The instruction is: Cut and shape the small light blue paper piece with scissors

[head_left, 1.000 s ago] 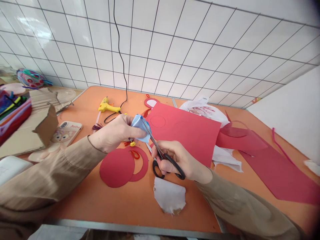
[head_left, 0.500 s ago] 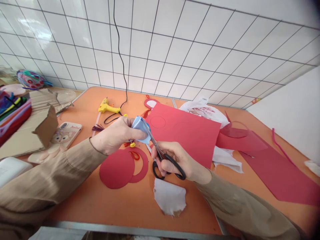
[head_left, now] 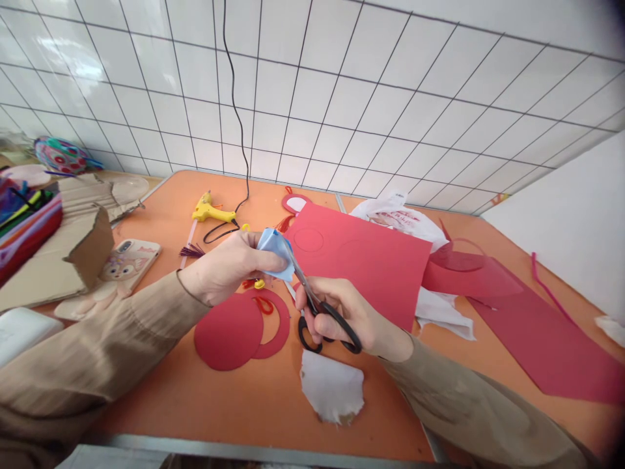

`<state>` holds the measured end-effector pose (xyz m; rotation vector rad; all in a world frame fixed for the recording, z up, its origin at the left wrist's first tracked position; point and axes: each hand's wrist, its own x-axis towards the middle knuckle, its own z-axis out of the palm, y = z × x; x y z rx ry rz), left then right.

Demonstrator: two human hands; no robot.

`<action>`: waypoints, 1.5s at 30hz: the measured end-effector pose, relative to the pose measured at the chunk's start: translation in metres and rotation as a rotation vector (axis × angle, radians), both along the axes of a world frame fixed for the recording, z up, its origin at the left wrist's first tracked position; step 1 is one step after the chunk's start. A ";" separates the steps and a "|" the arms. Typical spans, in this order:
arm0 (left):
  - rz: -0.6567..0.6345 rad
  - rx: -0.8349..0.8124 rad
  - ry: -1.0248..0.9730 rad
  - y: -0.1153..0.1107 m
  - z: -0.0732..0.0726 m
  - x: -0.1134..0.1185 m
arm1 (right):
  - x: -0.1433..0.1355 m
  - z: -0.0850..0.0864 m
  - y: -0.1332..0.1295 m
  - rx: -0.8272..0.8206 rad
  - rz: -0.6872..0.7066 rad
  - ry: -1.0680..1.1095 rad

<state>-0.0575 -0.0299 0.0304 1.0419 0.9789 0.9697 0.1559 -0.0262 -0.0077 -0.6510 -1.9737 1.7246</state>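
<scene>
In the head view, the left hand (head_left: 227,266) reaches in from the left with its sleeve low over the desk (head_left: 234,391), its grip pinched shut on a small light-blue piece (head_left: 274,251) held above the desk. The right hand (head_left: 349,312) comes in from the lower right, its grip closed through the black handles of the scissors (head_left: 319,311), blades angled up-left to meet the blue piece. Beneath both lie a red paper circle (head_left: 228,331) and a red sheet (head_left: 371,264).
</scene>
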 end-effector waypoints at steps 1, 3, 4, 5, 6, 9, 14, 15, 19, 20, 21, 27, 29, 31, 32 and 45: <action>0.001 0.007 0.010 0.000 -0.001 0.000 | 0.000 0.000 0.000 0.002 -0.001 -0.003; 0.004 0.018 0.040 -0.001 -0.001 0.000 | 0.000 0.001 0.000 0.012 -0.011 -0.016; 0.006 0.020 0.056 -0.002 -0.001 0.000 | -0.001 0.002 0.000 0.019 -0.017 -0.023; 0.008 0.020 0.068 -0.002 -0.001 0.000 | -0.001 0.003 0.000 0.024 -0.024 -0.028; 0.009 0.020 0.073 -0.002 -0.001 0.001 | -0.001 0.004 -0.001 0.025 -0.030 -0.031; 0.007 0.016 0.060 -0.003 -0.001 0.001 | -0.002 0.005 -0.001 0.003 -0.037 -0.018; 0.034 0.018 0.002 -0.001 -0.003 -0.002 | -0.002 0.003 0.000 -0.046 -0.043 0.052; 0.029 0.022 -0.020 -0.001 -0.004 -0.002 | -0.001 0.003 0.000 -0.056 -0.050 0.063; 0.006 0.034 -0.092 0.001 -0.004 -0.004 | 0.000 0.004 -0.001 -0.085 -0.084 0.089; 0.007 0.033 -0.098 0.001 -0.004 -0.004 | 0.000 0.004 -0.001 -0.091 -0.088 0.097; 0.014 0.033 -0.098 0.001 -0.004 -0.004 | 0.000 0.005 -0.002 -0.094 -0.086 0.107; 0.067 0.056 -0.136 -0.002 -0.004 0.000 | -0.003 0.001 -0.003 -0.105 -0.034 0.104; 0.075 0.067 -0.171 -0.003 -0.003 0.001 | -0.003 -0.001 -0.003 -0.095 -0.029 0.113; 0.106 0.062 -0.195 -0.003 -0.003 0.001 | -0.003 -0.002 -0.003 -0.091 -0.024 0.126; 0.129 0.054 -0.206 -0.002 -0.003 0.001 | -0.002 -0.001 -0.003 -0.091 -0.021 0.126; 0.276 -0.009 -0.252 -0.009 -0.012 0.011 | -0.009 0.001 -0.013 -0.132 -0.065 0.088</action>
